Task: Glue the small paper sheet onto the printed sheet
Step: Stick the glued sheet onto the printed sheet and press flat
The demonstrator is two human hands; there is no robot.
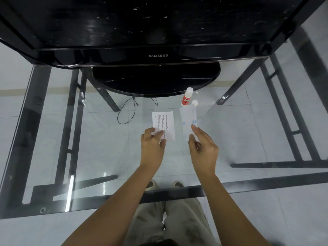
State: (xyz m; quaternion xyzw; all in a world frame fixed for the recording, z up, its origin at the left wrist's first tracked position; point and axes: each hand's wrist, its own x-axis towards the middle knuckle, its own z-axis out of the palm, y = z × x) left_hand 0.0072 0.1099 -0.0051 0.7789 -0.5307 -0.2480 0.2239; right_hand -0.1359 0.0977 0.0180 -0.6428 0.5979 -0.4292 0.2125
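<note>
A printed sheet point(164, 121) with lines of black text lies flat on the glass table. My left hand point(153, 145) rests its fingertips on the sheet's near left corner and pins it down. To its right, a small pale paper sheet point(188, 119) with faint blue marks is lifted off the glass; my right hand point(202, 148) pinches its near edge between thumb and fingers. A white glue bottle point(186, 96) with a red label stands just beyond the small sheet, its cap point(194, 102) lying beside it.
A black Samsung monitor point(158, 55) on a round stand point(156, 80) fills the far side of the glass table point(88, 157). Through the glass I see dark metal frame legs, a black cable loop point(126, 112) and the tiled floor.
</note>
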